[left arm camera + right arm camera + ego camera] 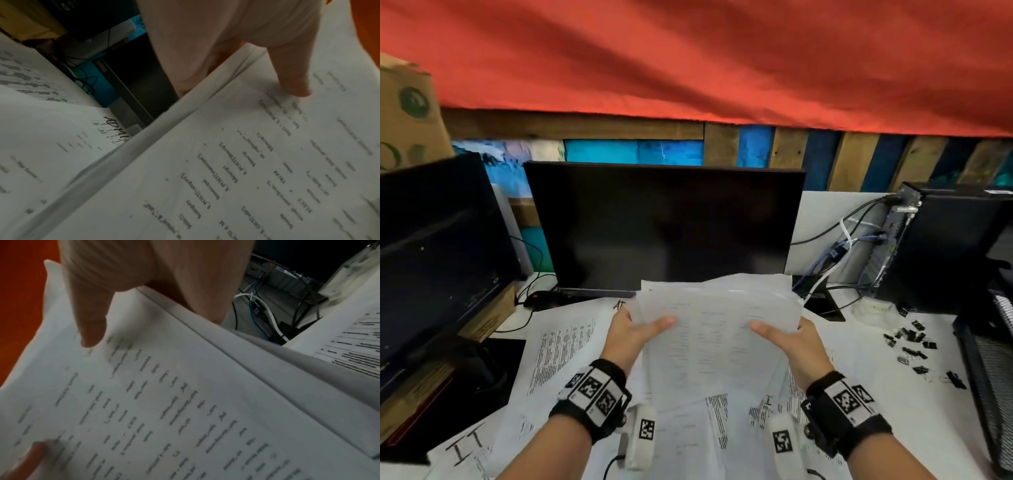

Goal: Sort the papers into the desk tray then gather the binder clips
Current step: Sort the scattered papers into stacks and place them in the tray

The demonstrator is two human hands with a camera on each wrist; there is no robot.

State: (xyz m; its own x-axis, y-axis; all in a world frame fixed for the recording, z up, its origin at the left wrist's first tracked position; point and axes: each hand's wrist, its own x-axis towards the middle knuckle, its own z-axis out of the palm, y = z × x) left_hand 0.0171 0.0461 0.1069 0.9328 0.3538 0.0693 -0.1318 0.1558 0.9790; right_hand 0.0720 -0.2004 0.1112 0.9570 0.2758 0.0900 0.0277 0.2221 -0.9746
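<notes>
At the far left a dark second monitor (438,246) stands on flat cardboard boxes (489,317), with a brown cardboard carton (407,109) behind it. Loose printed sheets (561,349), thin white paper with dense black text, lie spread over the white desk (914,404); one at the near left corner bears a handwritten "IT".

The left hand (635,337) grips the left edge of a stack of papers (719,329), thumb (292,76) pressed flat on the top page and the fingers curled beneath, out of sight. The stack is a loose, slightly fanned sheaf of white pages, raised off the desk and tilted up toward the black flat-screen monitor (664,226) just behind it. The right hand (791,342) clamps the opposite edge the same way, thumb (90,324) on top, so the sheaf sits between the two grips. Both wrists wear black straps with square black-and-white markers.

Further right, blue, white and black cables (835,253) run to a black computer tower (941,246). Small black binder clips (911,346) lie scattered on the desk beside a black mesh desk tray (989,370) at the right edge. Behind everything hangs wrinkled red cloth (688,58) over a wall of wood and blue planks
</notes>
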